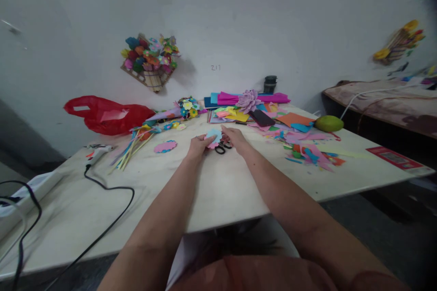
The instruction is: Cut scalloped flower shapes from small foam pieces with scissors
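Observation:
My left hand (198,145) is closed on a scalloped pink cutout (212,145) with a light-blue scalloped cutout (214,134) lying over it. Close to the right edge of these pieces is my right hand (235,137), its fingers curled in. Whether it grips the blue piece or something small is hidden. Just below the hands show the black handles of scissors (220,148); their blades are out of sight. To the left on the table lies another scalloped pink piece with blue edging (165,146).
A glue gun (98,154) with a black cord and a power strip (32,191) are at left. Behind are a red plastic bag (105,116), thin strips (128,152) and a flower bouquet (187,107). Coloured sheets (295,120), scraps (312,154) and a green oval object (328,123) lie right.

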